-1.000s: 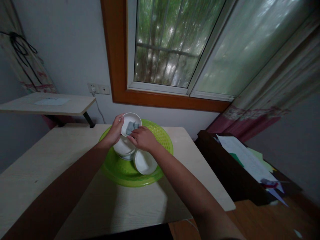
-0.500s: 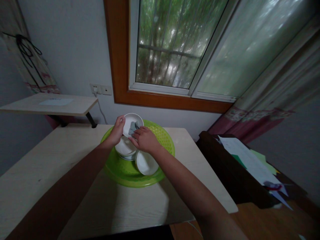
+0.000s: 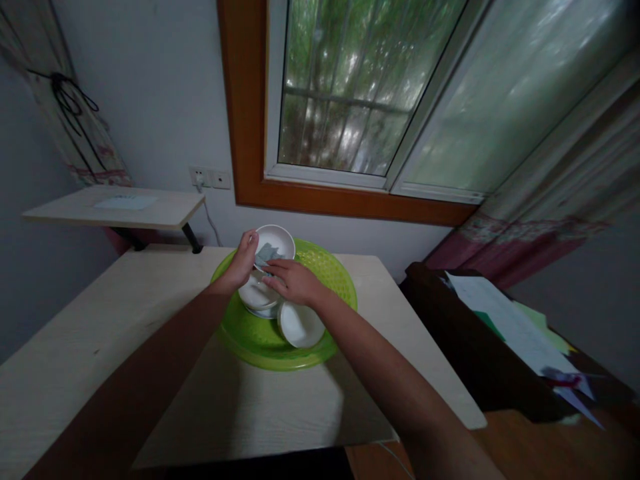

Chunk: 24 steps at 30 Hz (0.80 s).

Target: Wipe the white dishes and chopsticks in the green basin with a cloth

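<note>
My left hand [image 3: 243,259] grips the left rim of a white bowl [image 3: 278,237], which is tilted toward me above a green plastic basket [image 3: 289,364]. My right hand [image 3: 294,281] presses a grey-blue cloth [image 3: 269,253] against the lower inside of that bowl; its fingers partly cover the cloth. Below the hands, more white bowls [image 3: 257,293] sit stacked in the basket. To their right, another white bowl [image 3: 301,325] leans on its side in the basket.
The basket stands on a pale wooden table [image 3: 185,400]. At the left rises a small shelf [image 3: 170,212] on black legs. Behind are a wall socket [image 3: 210,177] with a plugged cable and a window [image 3: 360,100]. Papers [image 3: 505,320] lie on a dark piece of furniture at right.
My right hand has moved the cloth toward the bowl's lower left, and its fingers lie flatter. The whole view has shifted slightly. My left hand keeps its hold on the rim.
</note>
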Tool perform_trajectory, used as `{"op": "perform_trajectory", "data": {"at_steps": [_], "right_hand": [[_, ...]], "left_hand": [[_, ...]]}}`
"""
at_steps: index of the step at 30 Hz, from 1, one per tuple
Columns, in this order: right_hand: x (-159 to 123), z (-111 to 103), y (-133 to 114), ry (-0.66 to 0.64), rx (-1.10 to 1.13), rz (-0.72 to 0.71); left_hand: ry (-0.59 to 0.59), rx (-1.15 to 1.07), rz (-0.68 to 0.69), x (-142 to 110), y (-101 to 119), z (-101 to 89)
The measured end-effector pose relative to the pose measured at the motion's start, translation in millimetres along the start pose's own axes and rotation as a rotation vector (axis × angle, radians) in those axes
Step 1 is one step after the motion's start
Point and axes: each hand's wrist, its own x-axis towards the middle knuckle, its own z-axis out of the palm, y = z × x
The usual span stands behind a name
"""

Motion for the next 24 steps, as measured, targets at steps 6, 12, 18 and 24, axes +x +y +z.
{"op": "perform_trajectory", "data": {"at_steps": [6, 12, 18, 24], "right_hand": [[0.0, -9.0, 5.0, 0.028, -0.207, 0.111], [-3.3, -5.5, 9.4, 0.171, -0.299, 0.114], [-0.6, -4.3, 0.2, 0.074, -0.239, 0.088], [-2.6, 2.6, -4.5, 0.020, 0.012, 0.007]], "left_hand": [[-0.009, -0.033, 0.011, 1.4, -4.0, 0.4], [-0.009, -0.061, -0.012, 3.0, -4.4, -1.1], [0.042, 0.009, -0.019, -0.5, 2.7, 1.4], [0.053, 0.040, -0.058, -8.3, 15.7, 4.3]]}}
